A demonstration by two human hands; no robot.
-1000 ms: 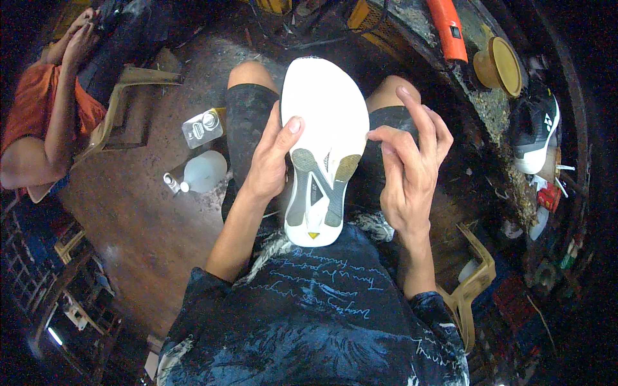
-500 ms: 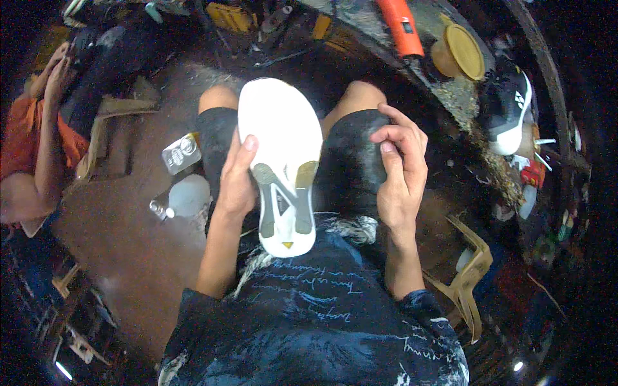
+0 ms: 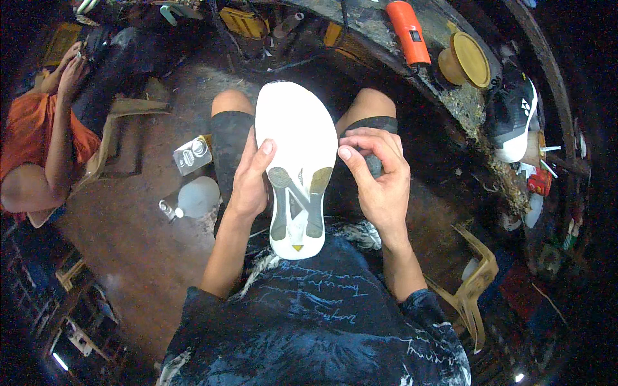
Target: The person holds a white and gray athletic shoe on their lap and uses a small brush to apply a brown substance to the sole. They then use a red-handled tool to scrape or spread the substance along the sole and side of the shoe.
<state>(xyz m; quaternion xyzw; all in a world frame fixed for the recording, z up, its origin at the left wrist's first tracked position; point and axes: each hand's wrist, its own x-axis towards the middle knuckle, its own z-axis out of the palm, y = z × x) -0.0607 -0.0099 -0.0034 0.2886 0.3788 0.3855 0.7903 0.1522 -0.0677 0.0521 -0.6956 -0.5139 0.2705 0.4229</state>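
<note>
While left hand point(image 3: 250, 188) firm around white sole point(image 3: 296, 135), cloudy bottle point(image 3: 199, 197) below, contents indistinct, right hand point(image 3: 387, 188) curled, grip unclear.

You've got scuffed brown floor point(image 3: 135, 257) below, grimy bench point(image 3: 468, 110) upper right, tan chair frame point(image 3: 136, 107) on your left, tan chair arm point(image 3: 488, 270) lower right, bright light strip point(image 3: 60, 361) lower left. Edges dark.

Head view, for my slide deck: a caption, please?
Left hand holds a white shoe sole facing the camera; right hand beside its edge.
</note>
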